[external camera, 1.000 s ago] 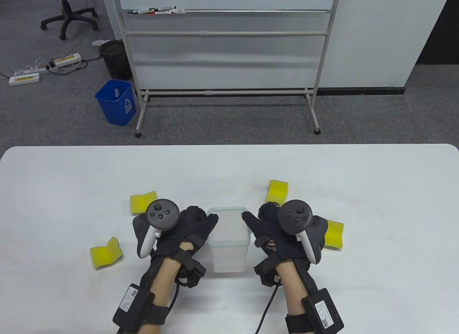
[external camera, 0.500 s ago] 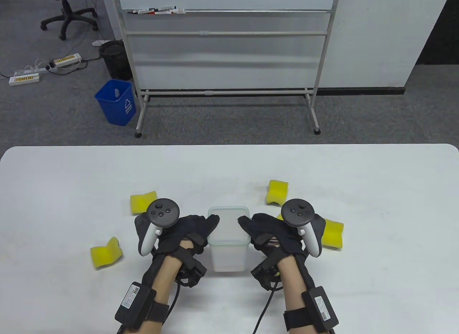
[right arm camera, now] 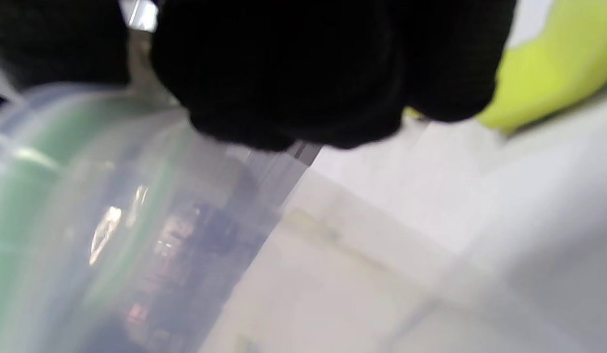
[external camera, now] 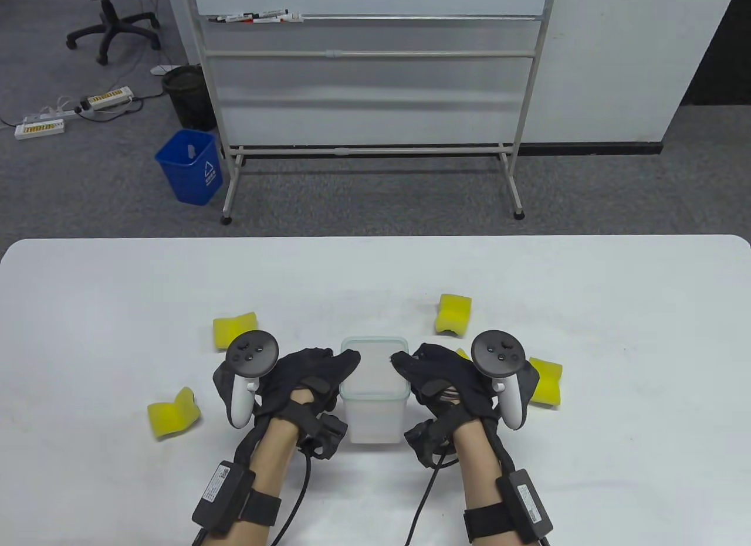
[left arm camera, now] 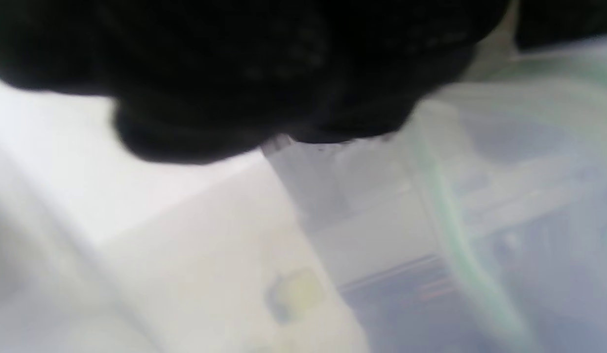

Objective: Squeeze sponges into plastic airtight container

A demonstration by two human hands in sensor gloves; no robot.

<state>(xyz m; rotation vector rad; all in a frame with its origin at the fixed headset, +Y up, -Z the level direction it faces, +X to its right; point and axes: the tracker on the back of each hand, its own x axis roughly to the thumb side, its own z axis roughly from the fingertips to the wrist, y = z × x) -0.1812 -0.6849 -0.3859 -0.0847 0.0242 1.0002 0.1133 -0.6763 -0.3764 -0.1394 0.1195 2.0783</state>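
A clear plastic airtight container (external camera: 374, 393) with a green-rimmed lid stands on the white table (external camera: 528, 276), near the front middle. My left hand (external camera: 314, 375) grips its left side at the lid edge, thumb on the rim. My right hand (external camera: 437, 377) grips its right side the same way. In the left wrist view my gloved fingers (left arm camera: 264, 73) curl over a lid flap of the container (left arm camera: 479, 220). In the right wrist view my fingers (right arm camera: 308, 73) press on the flap of the container (right arm camera: 112, 220). Yellow sponges lie around it: (external camera: 234, 329), (external camera: 173, 412), (external camera: 453, 314), (external camera: 545, 382).
A yellow sponge (right arm camera: 553, 73) shows just beyond my right hand in the right wrist view. Past the table's far edge stand a whiteboard frame (external camera: 375, 147) and a blue bin (external camera: 190, 166) on the floor.
Both hands have closed in on the container's sides and rolled outward, the trackers tilting away from the container. The container and the sponges have not moved.
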